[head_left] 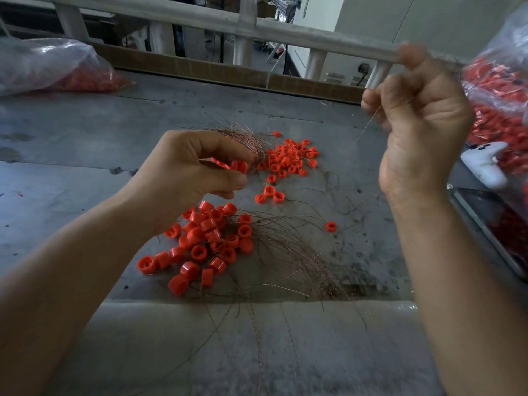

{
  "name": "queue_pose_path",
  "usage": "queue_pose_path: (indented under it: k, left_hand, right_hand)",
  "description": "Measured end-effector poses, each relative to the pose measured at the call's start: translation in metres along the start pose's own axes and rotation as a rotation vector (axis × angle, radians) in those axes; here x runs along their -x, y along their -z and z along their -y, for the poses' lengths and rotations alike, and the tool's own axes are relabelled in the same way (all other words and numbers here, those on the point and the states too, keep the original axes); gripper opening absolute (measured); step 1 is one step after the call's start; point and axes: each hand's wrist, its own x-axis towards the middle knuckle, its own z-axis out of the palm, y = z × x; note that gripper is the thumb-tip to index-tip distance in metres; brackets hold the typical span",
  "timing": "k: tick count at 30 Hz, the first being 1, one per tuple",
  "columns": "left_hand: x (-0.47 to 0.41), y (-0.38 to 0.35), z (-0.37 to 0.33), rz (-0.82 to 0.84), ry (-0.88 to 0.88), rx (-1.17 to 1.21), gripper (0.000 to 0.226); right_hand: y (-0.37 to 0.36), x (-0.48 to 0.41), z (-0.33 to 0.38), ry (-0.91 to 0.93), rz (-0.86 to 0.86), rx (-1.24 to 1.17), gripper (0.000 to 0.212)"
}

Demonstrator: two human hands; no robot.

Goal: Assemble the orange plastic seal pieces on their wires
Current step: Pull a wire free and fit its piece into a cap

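Orange seal piece point(239, 166) pinched in left hand point(194, 172); right hand point(423, 124) seemingly pinches wire point(370, 122).

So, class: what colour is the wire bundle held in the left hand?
The wire bundle is coppery brown; head view.

left hand point(197, 167) gripping orange seal point(239, 166), right hand point(420, 121) pinching wire point(368, 122)

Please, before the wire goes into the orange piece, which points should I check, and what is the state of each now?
1. Left hand holds one orange seal piece: ok.
2. Right hand pinches a thin wire: ok.
3. Wire end meets the piece: not ok, the hands are apart.
4. Piece's hole faces the wire: cannot tell.
5. Spare pieces lie on the table: ok.
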Motion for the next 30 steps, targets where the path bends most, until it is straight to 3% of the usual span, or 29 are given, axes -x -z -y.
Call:
queue_pose_path:
  k: [6,12,15,19,30]
  left_hand:
    - [0.001,0.0,0.001,0.005,-0.016,0.025,0.024]
    - [0.003,-0.004,-0.006,0.028,-0.043,0.064,0.027]
    - [0.002,-0.005,-0.006,0.033,-0.052,0.046,0.023]
    - [0.001,-0.004,-0.002,0.014,-0.059,-0.001,0.013]
    - [0.0,-0.002,0.002,0.014,-0.022,-0.04,0.017]
  right_hand:
    - [-0.006,0.009,-0.002,0.102,0.123,0.105,0.018]
    - [-0.019,0.024,-0.009,0.152,0.523,0.528,0.014]
    - [-0.028,0.035,-0.013,0.113,0.661,0.594,0.009]
    - [-0.031,0.04,-0.014,0.081,0.703,0.575,0.012]
    - [-0.033,0.044,-0.009,-0.007,0.713,0.515,0.013]
